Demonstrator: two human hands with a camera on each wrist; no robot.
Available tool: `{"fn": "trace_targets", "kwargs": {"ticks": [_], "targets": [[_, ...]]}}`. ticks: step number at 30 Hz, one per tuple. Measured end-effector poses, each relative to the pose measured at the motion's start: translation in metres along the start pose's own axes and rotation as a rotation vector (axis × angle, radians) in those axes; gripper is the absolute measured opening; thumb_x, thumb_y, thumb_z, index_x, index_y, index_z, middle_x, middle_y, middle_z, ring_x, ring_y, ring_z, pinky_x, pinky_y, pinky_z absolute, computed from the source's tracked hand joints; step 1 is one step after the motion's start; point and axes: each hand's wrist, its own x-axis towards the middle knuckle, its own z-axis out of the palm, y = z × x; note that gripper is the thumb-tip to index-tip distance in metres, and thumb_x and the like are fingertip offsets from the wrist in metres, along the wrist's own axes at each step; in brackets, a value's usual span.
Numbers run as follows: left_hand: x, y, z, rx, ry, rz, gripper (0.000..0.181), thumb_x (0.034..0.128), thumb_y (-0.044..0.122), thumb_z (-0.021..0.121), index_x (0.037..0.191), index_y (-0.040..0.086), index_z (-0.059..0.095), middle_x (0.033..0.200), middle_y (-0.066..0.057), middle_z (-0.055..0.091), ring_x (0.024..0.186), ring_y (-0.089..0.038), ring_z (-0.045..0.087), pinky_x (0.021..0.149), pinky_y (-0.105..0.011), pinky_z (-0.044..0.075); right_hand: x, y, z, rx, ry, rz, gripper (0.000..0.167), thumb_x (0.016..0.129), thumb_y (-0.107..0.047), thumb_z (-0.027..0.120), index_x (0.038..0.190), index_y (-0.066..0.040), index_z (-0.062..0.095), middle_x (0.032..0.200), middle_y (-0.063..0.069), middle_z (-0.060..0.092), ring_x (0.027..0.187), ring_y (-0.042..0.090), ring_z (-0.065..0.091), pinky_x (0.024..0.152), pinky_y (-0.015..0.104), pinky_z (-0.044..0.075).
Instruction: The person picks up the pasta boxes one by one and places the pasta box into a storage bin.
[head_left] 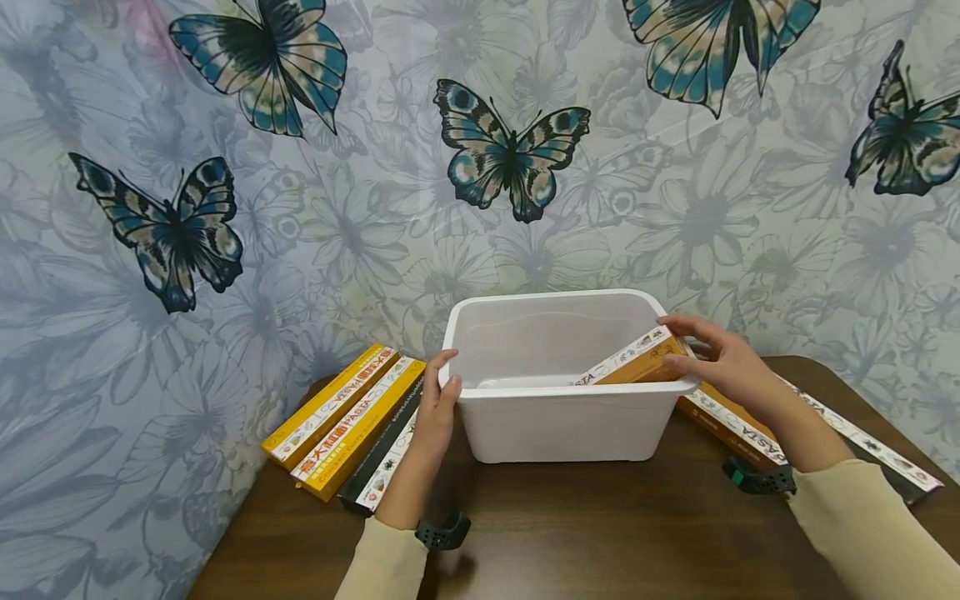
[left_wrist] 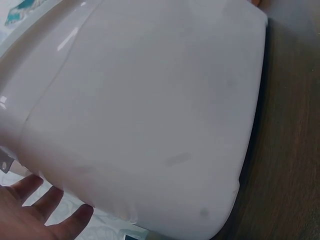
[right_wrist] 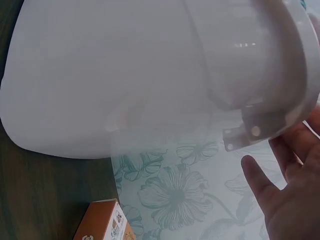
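A white plastic tub (head_left: 555, 425) stands upright on the table; both wrist views show its pale outer side. My left hand (head_left: 433, 408) holds its left side, with fingertips at the rim and thumb by the front corner. In the left wrist view, my spread fingers (left_wrist: 50, 202) touch the outer wall. A long orange box (head_left: 637, 358) with a white lettered strip slants inside the tub, its upper end at the right rim. My right hand (head_left: 723, 354) grips that end between thumb and fingers; the lower end is hidden behind the front wall.
Left of the tub lie two yellow boxes (head_left: 348, 417) and a black box (head_left: 382, 450), partly behind my left hand. To the right are another orange box (head_left: 731, 425) and a dark box (head_left: 877, 458). A butterfly-patterned wall (head_left: 337, 275) rises behind the brown table (head_left: 570, 525).
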Motion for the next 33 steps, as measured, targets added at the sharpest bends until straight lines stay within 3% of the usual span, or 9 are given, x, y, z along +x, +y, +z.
{"fn": "trace_targets", "kwargs": {"ticks": [6, 11, 20, 27, 33], "targets": [[-0.001, -0.001, 0.001, 0.007, 0.003, 0.007, 0.047, 0.1019, 0.035, 0.041, 0.146, 0.022, 0.034, 0.16, -0.01, 0.026, 0.146, -0.038, 0.029, 0.12, -0.06, 0.018, 0.002, 0.001, 0.004, 0.0, -0.051, -0.03, 0.061, 0.096, -0.029, 0.067, 0.15, -0.014, 0.042, 0.157, 0.016, 0.038, 0.148, 0.048, 0.022, 0.107, 0.075, 0.024], [-0.002, 0.0, 0.003, 0.016, 0.025, 0.017, 0.046, 0.1013, 0.031, 0.04, 0.146, 0.021, 0.034, 0.161, -0.012, 0.026, 0.146, -0.039, 0.029, 0.119, -0.061, 0.019, 0.005, 0.002, 0.004, -0.03, -0.067, -0.044, 0.058, 0.095, -0.029, 0.067, 0.148, -0.017, 0.044, 0.155, 0.013, 0.039, 0.148, 0.047, 0.022, 0.106, 0.076, 0.024], [-0.003, -0.002, 0.007, 0.068, 0.062, 0.083, 0.046, 0.1017, 0.032, 0.038, 0.145, 0.017, 0.033, 0.157, -0.016, 0.031, 0.144, -0.041, 0.032, 0.117, -0.059, 0.023, 0.004, 0.001, 0.008, -0.052, -0.028, -0.074, 0.048, 0.097, -0.03, 0.065, 0.143, -0.021, 0.053, 0.153, 0.006, 0.042, 0.146, 0.037, 0.024, 0.11, 0.068, 0.025], [-0.002, -0.005, 0.01, 0.076, 0.086, 0.095, 0.045, 0.1016, 0.033, 0.037, 0.144, 0.018, 0.034, 0.155, -0.019, 0.034, 0.14, -0.041, 0.036, 0.115, -0.057, 0.025, 0.005, 0.004, 0.008, -0.016, -0.022, -0.047, 0.046, 0.099, -0.032, 0.061, 0.143, -0.026, 0.052, 0.157, 0.002, 0.035, 0.149, 0.036, 0.021, 0.11, 0.066, 0.026], [-0.003, -0.006, 0.014, 0.059, 0.072, 0.101, 0.046, 0.1013, 0.032, 0.037, 0.145, 0.018, 0.032, 0.154, -0.021, 0.033, 0.139, -0.041, 0.036, 0.113, -0.056, 0.026, 0.002, 0.01, 0.009, -0.009, 0.018, -0.076, 0.042, 0.101, -0.03, 0.058, 0.143, -0.026, 0.052, 0.155, -0.001, 0.04, 0.149, 0.032, 0.025, 0.111, 0.062, 0.027]]}}
